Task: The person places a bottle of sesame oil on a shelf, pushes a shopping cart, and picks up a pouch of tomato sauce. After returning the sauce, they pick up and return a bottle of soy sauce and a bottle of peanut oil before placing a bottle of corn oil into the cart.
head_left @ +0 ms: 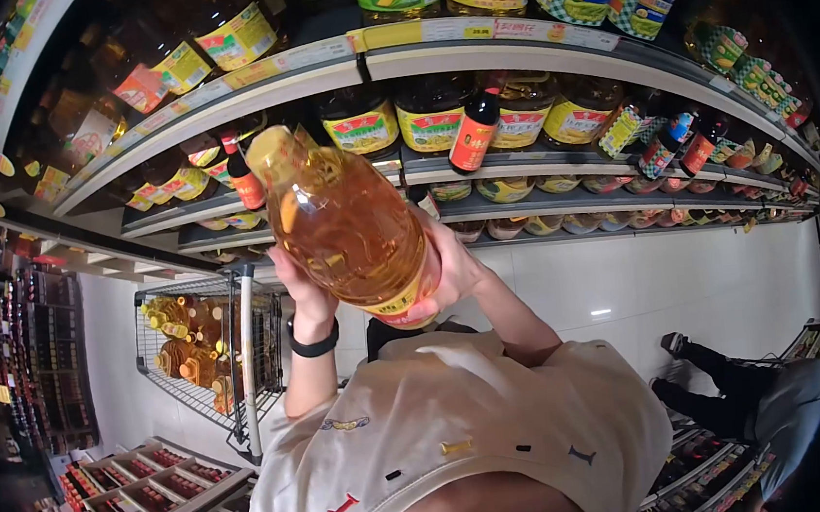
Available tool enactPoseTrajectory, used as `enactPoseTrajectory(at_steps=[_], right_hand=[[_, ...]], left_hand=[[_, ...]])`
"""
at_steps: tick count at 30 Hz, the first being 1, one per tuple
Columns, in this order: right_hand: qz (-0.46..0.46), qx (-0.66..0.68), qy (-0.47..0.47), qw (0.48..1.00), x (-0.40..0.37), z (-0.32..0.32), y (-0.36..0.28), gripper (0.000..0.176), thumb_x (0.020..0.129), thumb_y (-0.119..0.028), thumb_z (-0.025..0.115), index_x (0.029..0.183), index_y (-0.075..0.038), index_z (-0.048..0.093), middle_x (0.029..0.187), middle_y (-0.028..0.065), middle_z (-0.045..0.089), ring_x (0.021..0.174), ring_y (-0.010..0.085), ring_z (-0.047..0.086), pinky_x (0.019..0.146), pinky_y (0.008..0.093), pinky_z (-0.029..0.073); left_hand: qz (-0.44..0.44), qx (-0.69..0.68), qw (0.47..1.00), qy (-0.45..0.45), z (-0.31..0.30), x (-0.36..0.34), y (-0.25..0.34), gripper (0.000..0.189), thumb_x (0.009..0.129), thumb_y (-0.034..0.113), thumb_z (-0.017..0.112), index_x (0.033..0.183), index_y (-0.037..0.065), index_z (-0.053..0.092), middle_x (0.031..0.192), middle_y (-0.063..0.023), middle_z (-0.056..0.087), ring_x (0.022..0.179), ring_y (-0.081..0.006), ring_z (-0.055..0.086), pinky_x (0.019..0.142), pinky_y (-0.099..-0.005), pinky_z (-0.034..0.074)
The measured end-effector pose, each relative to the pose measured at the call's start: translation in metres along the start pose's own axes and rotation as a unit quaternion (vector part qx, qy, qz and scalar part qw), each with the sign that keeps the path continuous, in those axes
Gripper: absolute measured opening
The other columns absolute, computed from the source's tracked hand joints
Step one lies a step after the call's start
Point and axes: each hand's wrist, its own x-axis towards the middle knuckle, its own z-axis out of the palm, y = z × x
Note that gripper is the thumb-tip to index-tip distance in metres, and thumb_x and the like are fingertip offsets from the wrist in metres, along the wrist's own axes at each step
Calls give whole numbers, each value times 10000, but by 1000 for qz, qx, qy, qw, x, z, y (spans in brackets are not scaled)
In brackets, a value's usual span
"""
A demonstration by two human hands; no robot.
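A large clear bottle of golden oil with a yellow cap and a red and yellow label is held up in front of my chest, tilted with its cap to the upper left. My left hand supports its left side, a black band on the wrist. On the right, my right hand is wrapped round the lower part near the label. The far fingers of both hands are partly hidden behind the bottle. Behind it, a small dark bottle with a red label stands at the shelf's front.
Curved shelves of oil bottles span the top. A wire shopping cart holding several oil bottles stands at the left. Another person is at the lower right. Racks of red-labelled goods are at the lower left.
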Motion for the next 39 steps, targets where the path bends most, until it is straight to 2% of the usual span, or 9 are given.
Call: enactPoseTrajectory(at_steps=[4, 9, 16, 20, 26, 34, 36, 37, 39], right_hand=[[58, 21, 20, 998, -33, -28, -13, 1208, 523, -363, 951, 1462, 25, 297, 1402, 140, 476, 1305, 240, 473, 1115, 392, 362], [91, -70, 31, 993, -51, -65, -34, 1195, 528, -398, 937, 1459, 14, 310, 1378, 161, 514, 1264, 259, 533, 1076, 392, 416], [132, -193, 16, 972, -80, -177, -73, 1214, 499, -427, 938, 1440, 22, 318, 1392, 179, 498, 1264, 300, 531, 1071, 412, 420], [107, -258, 22, 960, -84, -253, -118, 1217, 490, -424, 939, 1440, 10, 316, 1324, 185, 564, 1190, 310, 597, 1014, 408, 472], [67, -260, -18, 963, -100, -358, -167, 1224, 492, -449, 917, 1471, -50, 301, 1334, 175, 568, 1176, 343, 605, 995, 416, 486], [68, -188, -10, 980, -142, -446, -180, 1221, 482, -430, 931, 1454, 0, 330, 1334, 173, 564, 1183, 327, 603, 1011, 411, 474], [55, -146, 2, 988, -159, -463, -180, 1205, 479, -385, 945, 1449, -3, 340, 1325, 162, 571, 1179, 304, 606, 1008, 406, 472], [76, -100, -11, 992, -168, -472, -181, 1188, 484, -346, 950, 1447, -5, 344, 1341, 149, 553, 1207, 283, 579, 1035, 398, 446], [75, -109, -50, 990, -188, -490, -189, 1187, 490, -342, 946, 1451, -5, 336, 1351, 148, 540, 1223, 281, 561, 1050, 396, 430]], left_hand=[[-36, -49, 998, -16, 21, -7, -39, 763, 975, 683, 269, 1476, 118, 374, 1447, -113, 466, 1311, -284, 465, 1105, -444, 376], [-131, -70, 982, 115, 62, 0, -65, 768, 967, 688, 283, 1483, 124, 360, 1461, -114, 446, 1315, -306, 461, 1085, -470, 406], [-24, 13, 979, 203, 163, 40, -132, 714, 985, 631, 259, 1447, 101, 388, 1368, -132, 517, 1235, -284, 530, 1030, -456, 452], [-53, -169, 970, 164, 240, 69, -159, 703, 983, 635, 248, 1438, 124, 406, 1381, -129, 513, 1242, -323, 531, 1045, -485, 444], [-44, -143, 936, 318, 379, 95, -162, 710, 986, 616, 232, 1481, 121, 352, 1444, -147, 450, 1309, -336, 472, 1082, -500, 417], [16, -30, 988, 149, 439, 101, -214, 591, 1021, 487, 258, 1426, 88, 421, 1376, -152, 522, 1228, -307, 548, 1007, -464, 495], [27, -166, 986, 19, 466, 95, -221, 568, 1022, 472, 276, 1401, 83, 439, 1322, -142, 560, 1186, -281, 580, 983, -438, 513], [-13, -106, 986, 128, 479, 86, -225, 558, 1024, 464, 283, 1373, 66, 459, 1275, -130, 588, 1145, -256, 605, 959, -410, 528], [-35, -42, 992, 112, 502, 65, -227, 664, 998, 565, 312, 1405, 52, 424, 1322, -129, 558, 1187, -253, 568, 995, -410, 491]])
